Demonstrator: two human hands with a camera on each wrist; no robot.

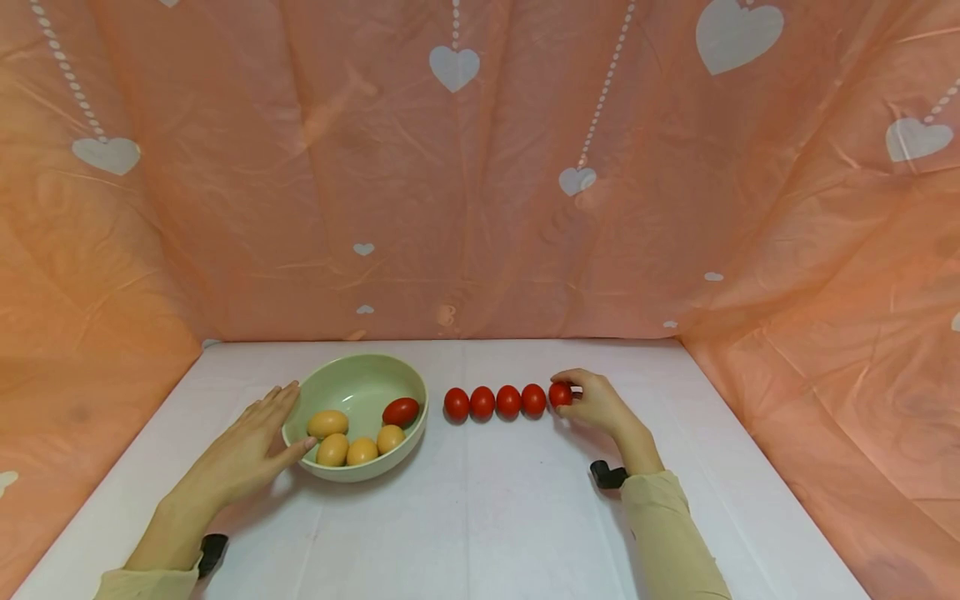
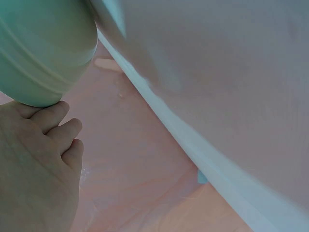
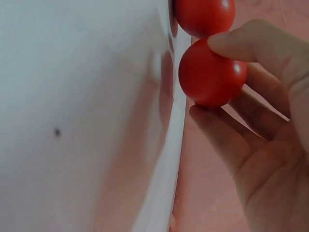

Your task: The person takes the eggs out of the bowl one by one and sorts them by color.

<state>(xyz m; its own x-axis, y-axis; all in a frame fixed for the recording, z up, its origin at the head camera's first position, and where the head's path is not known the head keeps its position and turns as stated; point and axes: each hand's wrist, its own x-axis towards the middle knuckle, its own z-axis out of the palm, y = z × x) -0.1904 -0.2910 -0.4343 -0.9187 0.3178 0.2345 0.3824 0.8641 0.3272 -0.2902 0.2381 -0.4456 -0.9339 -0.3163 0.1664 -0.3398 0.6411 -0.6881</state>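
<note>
A pale green bowl (image 1: 360,473) stands left of the middle of the table, with several yellow eggs (image 1: 327,424) and one red egg (image 1: 401,412) inside. My left hand (image 1: 243,446) rests along the bowl's left side, fingers extended and thumb at the rim. In the left wrist view its fingertips (image 2: 58,112) touch the bowl's outer wall (image 2: 53,53). To the right of the bowl, several red eggs (image 1: 482,402) form a row. My right hand (image 1: 600,408) pinches the egg at the row's right end (image 3: 212,72) between thumb and fingers, close beside its neighbour (image 3: 205,14).
A white cloth (image 1: 465,533) covers the table. Orange fabric (image 1: 465,208) with white hearts hangs behind it and at both sides. A black wrist device (image 1: 607,475) shows at the right wrist, another (image 1: 213,553) at the left.
</note>
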